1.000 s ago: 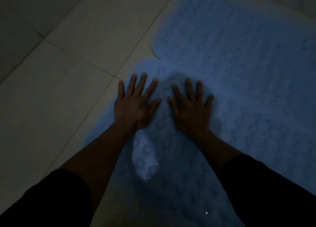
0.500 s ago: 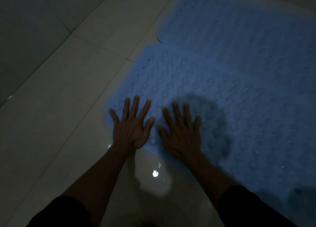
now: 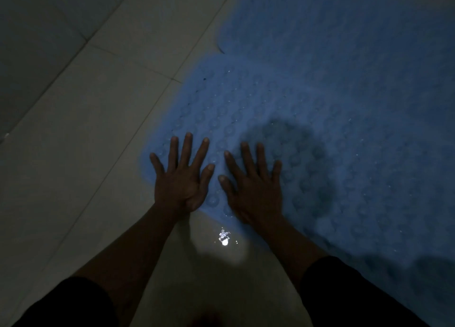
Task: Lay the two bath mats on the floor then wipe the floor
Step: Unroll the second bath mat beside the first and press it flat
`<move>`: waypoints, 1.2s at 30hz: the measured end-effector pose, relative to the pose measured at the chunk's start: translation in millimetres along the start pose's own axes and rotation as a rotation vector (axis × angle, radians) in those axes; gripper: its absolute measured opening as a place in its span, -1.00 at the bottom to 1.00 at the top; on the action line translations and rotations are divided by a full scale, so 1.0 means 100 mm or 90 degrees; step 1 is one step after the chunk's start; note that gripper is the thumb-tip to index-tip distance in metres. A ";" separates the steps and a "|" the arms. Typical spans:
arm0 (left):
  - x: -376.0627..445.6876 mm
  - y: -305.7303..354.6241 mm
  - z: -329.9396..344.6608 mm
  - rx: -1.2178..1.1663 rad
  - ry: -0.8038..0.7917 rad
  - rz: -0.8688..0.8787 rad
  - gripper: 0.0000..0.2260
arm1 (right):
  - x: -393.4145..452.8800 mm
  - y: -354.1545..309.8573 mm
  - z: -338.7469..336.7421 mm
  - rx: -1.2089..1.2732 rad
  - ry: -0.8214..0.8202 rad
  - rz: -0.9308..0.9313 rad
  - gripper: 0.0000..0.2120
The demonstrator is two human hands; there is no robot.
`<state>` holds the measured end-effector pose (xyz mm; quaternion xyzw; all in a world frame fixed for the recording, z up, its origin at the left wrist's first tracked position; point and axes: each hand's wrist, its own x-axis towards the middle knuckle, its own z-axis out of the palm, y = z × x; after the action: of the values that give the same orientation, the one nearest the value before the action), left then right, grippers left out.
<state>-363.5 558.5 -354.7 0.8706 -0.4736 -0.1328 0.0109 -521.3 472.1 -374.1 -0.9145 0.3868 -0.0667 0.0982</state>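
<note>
Two light blue bath mats with round suction bumps lie flat on the tiled floor. The near mat (image 3: 320, 134) fills the middle and right. The far mat (image 3: 344, 26) adjoins it at the top right, and a seam shows near their left edges. My left hand (image 3: 183, 176) presses flat with spread fingers on the near mat's front left corner. My right hand (image 3: 253, 186) lies flat beside it, fingers straight, also on the near mat's front edge. Neither hand holds anything.
Pale floor tiles (image 3: 86, 129) with dark grout lines spread to the left and front. A bright wet glint (image 3: 224, 238) shines on the floor between my forearms. The room is dim. A round shadow falls on the mat right of my right hand.
Both hands slid back toward me along the near mat, from its middle to its front corner, staying flat. In the last half second they barely moved.
</note>
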 end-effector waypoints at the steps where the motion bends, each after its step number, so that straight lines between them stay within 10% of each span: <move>1: 0.00 0.02 -0.01 0.003 -0.008 -0.007 -0.48 | 0.01 0.00 0.00 0.010 -0.002 0.000 -0.46; 7: -0.09 0.34 0.00 0.002 -0.010 -0.017 -0.45 | -0.25 0.32 -0.18 0.037 -0.051 -0.017 -0.47; 16: -0.51 2.12 0.45 0.041 0.011 0.303 -0.39 | -1.61 1.91 -0.68 -0.012 -0.017 0.411 -0.35; 36: -0.56 2.65 0.55 0.115 -0.017 0.297 -0.53 | -1.71 2.14 -0.66 -0.011 0.010 0.442 -0.26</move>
<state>-623.8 464.8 -357.1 0.7336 -0.6715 -0.0952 -0.0428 -801.5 440.8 -367.3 -0.7288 0.6759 -0.0333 0.1041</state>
